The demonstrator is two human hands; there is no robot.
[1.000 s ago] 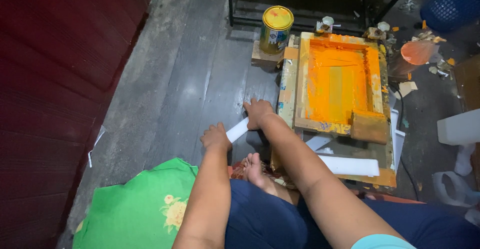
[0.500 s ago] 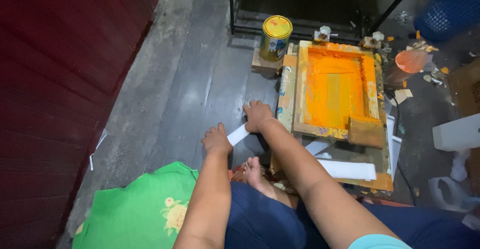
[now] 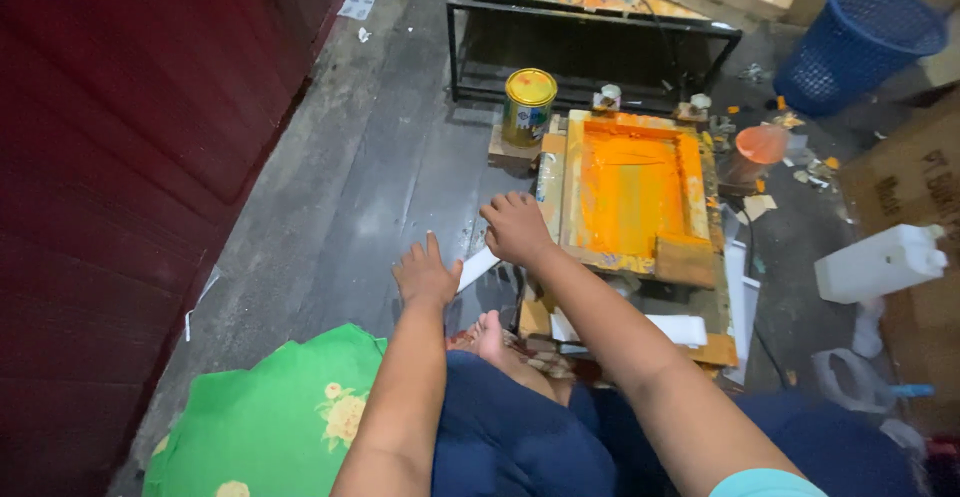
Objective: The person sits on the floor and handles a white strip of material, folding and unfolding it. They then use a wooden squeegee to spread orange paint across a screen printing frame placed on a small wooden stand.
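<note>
head view, looking steeply down, floor close

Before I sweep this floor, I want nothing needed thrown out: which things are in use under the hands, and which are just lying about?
In use:
left hand flat on the floor
right hand on the white strip
wooden frame with orange ink, beside the right hand

Lying about:
yellow-lidded tin
blue basket
white jug
green cloth
orange cup
</note>
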